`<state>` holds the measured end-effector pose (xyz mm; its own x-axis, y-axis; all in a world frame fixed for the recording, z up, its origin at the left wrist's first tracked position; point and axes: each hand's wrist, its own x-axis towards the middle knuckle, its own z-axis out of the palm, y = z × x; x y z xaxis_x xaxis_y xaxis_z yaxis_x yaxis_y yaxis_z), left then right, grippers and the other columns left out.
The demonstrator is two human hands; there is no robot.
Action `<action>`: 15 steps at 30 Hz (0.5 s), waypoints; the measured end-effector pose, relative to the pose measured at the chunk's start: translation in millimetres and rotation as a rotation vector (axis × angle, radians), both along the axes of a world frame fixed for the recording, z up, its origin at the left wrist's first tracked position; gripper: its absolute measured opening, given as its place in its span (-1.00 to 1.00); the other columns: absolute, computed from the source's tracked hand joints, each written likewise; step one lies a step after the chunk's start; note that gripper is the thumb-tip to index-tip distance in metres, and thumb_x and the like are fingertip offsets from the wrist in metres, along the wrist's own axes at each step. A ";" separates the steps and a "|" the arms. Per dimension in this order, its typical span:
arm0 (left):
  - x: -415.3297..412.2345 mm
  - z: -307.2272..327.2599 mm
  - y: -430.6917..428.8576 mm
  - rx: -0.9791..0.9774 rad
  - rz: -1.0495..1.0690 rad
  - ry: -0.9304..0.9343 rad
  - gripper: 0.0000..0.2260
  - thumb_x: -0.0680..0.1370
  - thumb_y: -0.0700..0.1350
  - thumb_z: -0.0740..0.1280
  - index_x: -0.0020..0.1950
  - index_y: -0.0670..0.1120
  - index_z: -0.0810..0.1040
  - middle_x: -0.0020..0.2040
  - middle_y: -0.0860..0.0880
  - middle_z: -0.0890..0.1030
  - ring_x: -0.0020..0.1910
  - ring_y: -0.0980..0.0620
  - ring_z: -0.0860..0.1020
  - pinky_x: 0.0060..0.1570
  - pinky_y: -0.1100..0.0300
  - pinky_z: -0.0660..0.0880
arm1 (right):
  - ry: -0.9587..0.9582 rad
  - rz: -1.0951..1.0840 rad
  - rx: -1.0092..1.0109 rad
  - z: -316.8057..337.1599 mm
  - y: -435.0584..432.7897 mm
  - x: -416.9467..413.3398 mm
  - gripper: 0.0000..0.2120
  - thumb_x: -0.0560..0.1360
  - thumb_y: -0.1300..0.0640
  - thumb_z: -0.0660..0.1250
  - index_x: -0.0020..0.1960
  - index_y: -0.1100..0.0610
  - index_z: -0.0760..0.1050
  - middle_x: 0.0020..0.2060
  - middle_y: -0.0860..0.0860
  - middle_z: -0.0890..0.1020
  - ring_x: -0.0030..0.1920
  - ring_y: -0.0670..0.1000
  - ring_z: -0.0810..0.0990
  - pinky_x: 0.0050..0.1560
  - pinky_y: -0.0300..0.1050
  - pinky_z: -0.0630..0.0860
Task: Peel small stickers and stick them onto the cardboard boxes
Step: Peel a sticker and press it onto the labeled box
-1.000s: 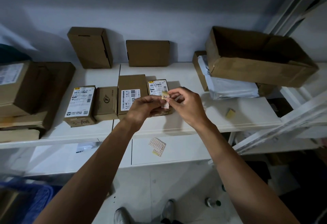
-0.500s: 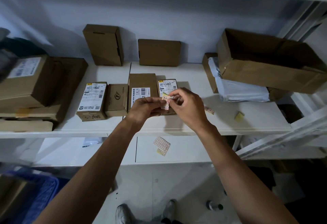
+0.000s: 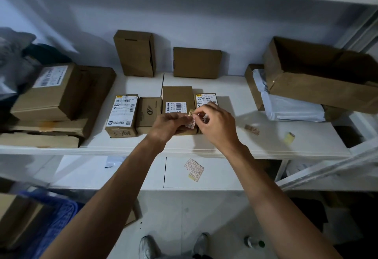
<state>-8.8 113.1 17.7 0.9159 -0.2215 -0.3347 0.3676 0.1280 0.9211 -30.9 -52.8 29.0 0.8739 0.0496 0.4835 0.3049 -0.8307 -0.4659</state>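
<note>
Both hands meet over the front edge of the shelf, just in front of a row of four small boxes. The left hand has its grip clenched on a small sticker strip, fingers curled around its left side. The right hand pinches with thumb and forefinger at the top of the strip, where one sticker stands up, partly peeled. The pinch is closed on this sticker's edge.

The row behind the hands: a labelled box at the left, then a plain box with a logo, then a taller box with a barcode label, then a small box partly hidden by the right hand. All four stand touching or just beside each other.

To the right on the shelf lie a loose strip and a yellow piece, well apart from the hands. On the lower shelf, a sticker sheet lies flat.
</note>
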 end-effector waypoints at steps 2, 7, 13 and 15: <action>-0.4 1.2 1.9 0.013 -0.020 -0.022 -0.86 0.50 -0.28 0.43 0.03 -0.31 0.65 -0.07 -0.22 0.68 -0.10 -0.11 0.68 0.10 0.12 0.60 | 0.040 0.016 0.010 -0.2 1.7 0.4 -0.93 0.50 0.02 0.42 -0.09 -0.01 0.66 -0.14 -0.09 0.67 -0.22 -0.01 0.63 -0.20 -0.08 0.58; -1.9 5.9 1.7 0.042 -0.051 -0.080 -0.92 0.51 -0.29 0.42 -0.15 -0.15 0.66 -0.19 -0.11 0.69 -0.21 -0.03 0.68 0.06 0.13 0.61 | 0.088 0.026 0.051 2.1 0.0 -0.3 -0.90 0.51 0.02 0.40 -0.10 0.01 0.67 -0.13 -0.07 0.67 -0.21 0.01 0.64 -0.15 -0.04 0.58; -2.9 8.9 -6.1 0.051 0.034 -0.080 -0.82 0.48 -0.35 0.43 0.07 -0.25 0.58 -0.14 -0.23 0.69 -0.23 -0.09 0.67 -0.10 0.17 0.63 | 0.041 -0.071 0.173 2.5 -8.4 -0.4 -0.89 0.54 0.07 0.38 -0.08 0.09 0.64 -0.14 -0.01 0.74 -0.21 0.03 0.68 -0.19 0.03 0.62; -3.0 9.5 -7.9 0.061 0.059 -0.095 -0.80 0.49 -0.36 0.41 0.09 -0.23 0.57 -0.15 -0.23 0.68 -0.25 -0.12 0.67 -0.13 0.16 0.64 | 0.019 -0.098 0.198 1.6 -12.8 -1.7 -0.85 0.57 0.03 0.36 -0.05 0.09 0.64 -0.16 0.01 0.76 -0.19 0.05 0.72 -0.21 0.03 0.64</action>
